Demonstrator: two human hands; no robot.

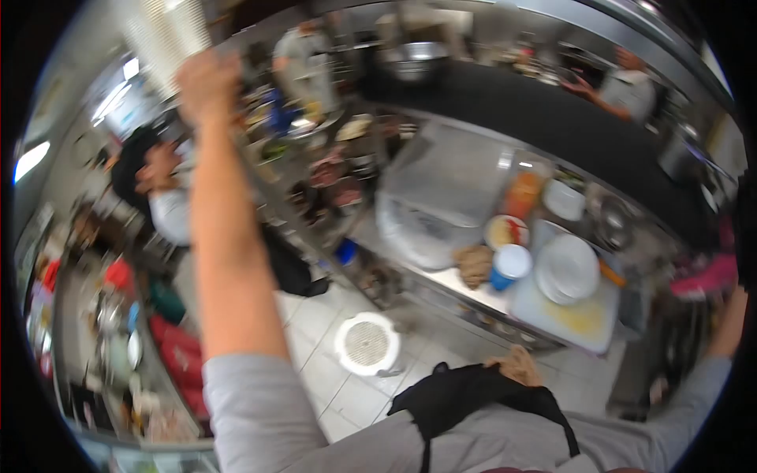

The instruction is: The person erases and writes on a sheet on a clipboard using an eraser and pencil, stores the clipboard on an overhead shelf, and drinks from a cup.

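Note:
My left hand (206,85) is raised high at the upper left, its fingers curled closed against a tall stack of white ribbed containers (162,43). Motion blur smears the fingertips. On the right only my forearm (729,327) shows; the right hand itself lies beyond the dark edge of the view. Close to that forearm is a bright pink item (702,277), too blurred to name.
A cutting board (579,323) carries white bowls (568,268). Beside it stand a blue-and-white tub (511,264) and an orange container (523,193). A co-worker in a black cap (138,162) is at left, behind my arm. A white round stool (367,344) stands on the tiles.

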